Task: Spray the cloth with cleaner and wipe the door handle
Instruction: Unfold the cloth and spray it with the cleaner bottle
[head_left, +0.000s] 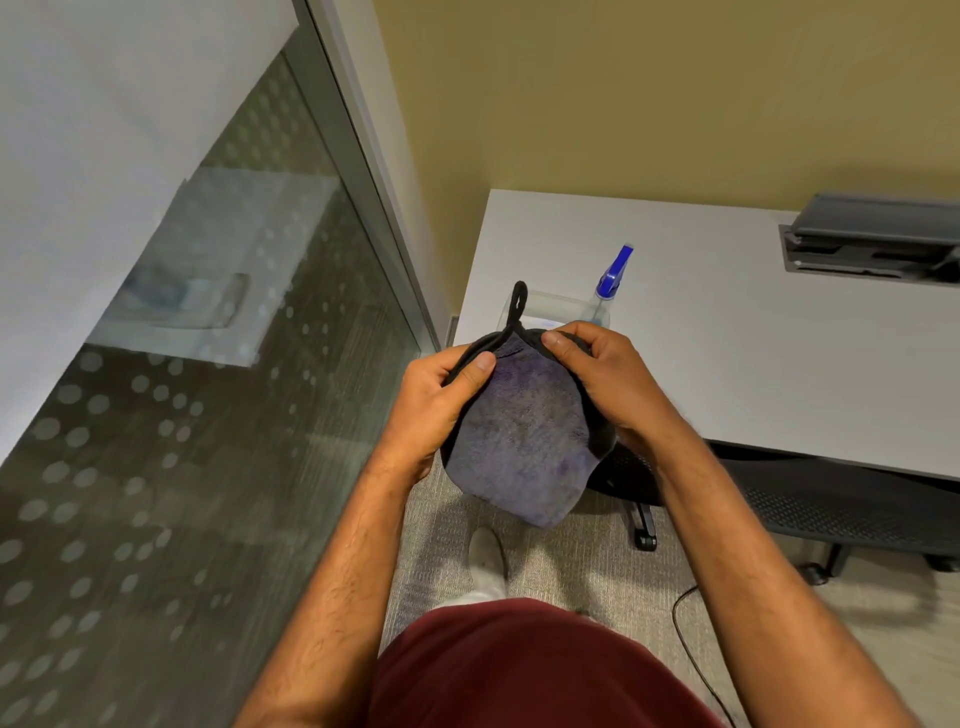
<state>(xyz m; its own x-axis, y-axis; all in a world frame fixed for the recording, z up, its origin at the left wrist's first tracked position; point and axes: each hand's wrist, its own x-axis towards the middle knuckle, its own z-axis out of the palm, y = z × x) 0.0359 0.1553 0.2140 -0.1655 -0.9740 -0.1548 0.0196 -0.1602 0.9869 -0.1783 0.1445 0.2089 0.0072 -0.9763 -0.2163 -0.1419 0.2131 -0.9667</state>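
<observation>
A grey-purple cloth (519, 436) with a black hem and a black hanging loop hangs in front of me, held by both hands. My left hand (436, 410) pinches its upper left edge with the thumb on top. My right hand (602, 379) grips the upper right edge. Just beyond the cloth, a clear spray bottle with a blue trigger head (613, 275) lies on the white desk (727, 332). No door handle is in view.
A glass partition with frosted dots (171, 441) and its metal frame (374, 208) fill the left. A black office chair (831, 509) sits under the desk at right. A grey cable box (878, 239) is set into the desk. A cable (691, 654) runs over the carpet.
</observation>
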